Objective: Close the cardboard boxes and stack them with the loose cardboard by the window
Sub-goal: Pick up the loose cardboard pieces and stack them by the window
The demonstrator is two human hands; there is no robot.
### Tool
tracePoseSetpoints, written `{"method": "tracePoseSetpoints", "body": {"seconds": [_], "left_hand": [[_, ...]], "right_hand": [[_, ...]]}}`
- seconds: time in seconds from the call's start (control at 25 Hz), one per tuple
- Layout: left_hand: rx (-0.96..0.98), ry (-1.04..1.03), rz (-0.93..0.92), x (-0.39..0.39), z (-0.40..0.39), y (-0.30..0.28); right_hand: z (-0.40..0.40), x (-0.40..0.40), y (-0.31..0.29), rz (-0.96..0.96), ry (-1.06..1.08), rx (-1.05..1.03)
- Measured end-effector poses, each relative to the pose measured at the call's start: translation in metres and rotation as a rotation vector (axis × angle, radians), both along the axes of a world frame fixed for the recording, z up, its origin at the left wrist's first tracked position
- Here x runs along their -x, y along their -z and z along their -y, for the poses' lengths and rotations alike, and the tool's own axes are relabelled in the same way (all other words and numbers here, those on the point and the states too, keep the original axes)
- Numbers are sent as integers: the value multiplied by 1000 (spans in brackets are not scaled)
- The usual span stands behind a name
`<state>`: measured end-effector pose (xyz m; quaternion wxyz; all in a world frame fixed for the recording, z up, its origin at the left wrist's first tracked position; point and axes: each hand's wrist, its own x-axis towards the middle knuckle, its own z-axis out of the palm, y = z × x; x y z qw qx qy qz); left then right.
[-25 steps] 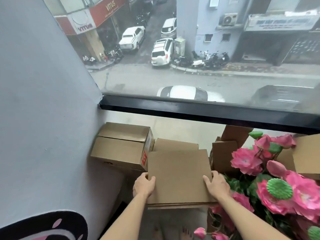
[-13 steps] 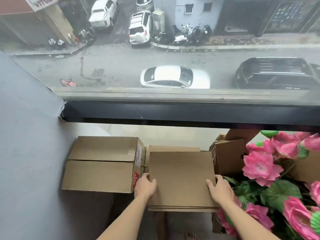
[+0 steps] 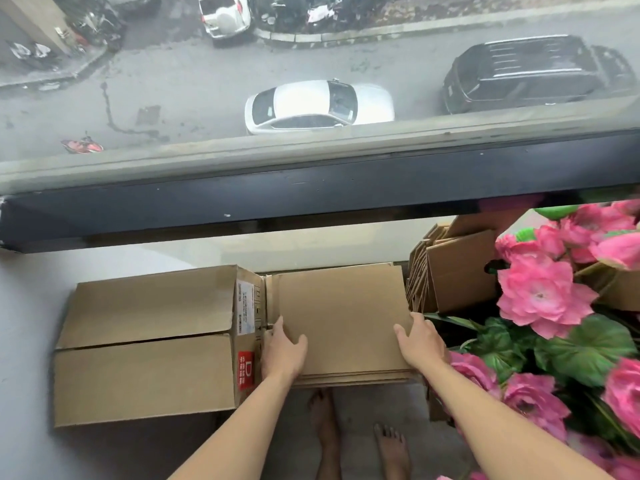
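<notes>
Left hand (image 3: 282, 351) and right hand (image 3: 420, 341) grip the flattened cardboard stack (image 3: 341, 320) by its side edges, fingers curled over; stack lies below the window beside the closed box (image 3: 149, 341); upright loose cardboard (image 3: 457, 271) apparently remains unstacked.

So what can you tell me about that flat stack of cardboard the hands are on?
The stack of flat cardboard is plain brown and lies level by the window, several sheets showing at its near edge. The left hand holds its left side, the right hand its right. A closed box sits close on its left.
</notes>
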<state>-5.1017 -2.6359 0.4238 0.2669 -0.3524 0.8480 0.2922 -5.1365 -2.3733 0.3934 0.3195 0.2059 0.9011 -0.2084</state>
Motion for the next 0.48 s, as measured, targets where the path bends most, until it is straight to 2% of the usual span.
{"method": "tracePoseSetpoints", "body": {"seconds": [0.12,0.2,0.48], "left_hand": [[141,309,-92,-15,-16,2],[154,498,-82,-17,-23,6],[168,567,-31,-23,-9,7]], "right_hand": [[0,-8,7,10,-4,-4],[1,-10,10,10,3,6],[18,-9,9,59,-51,-46]]}}
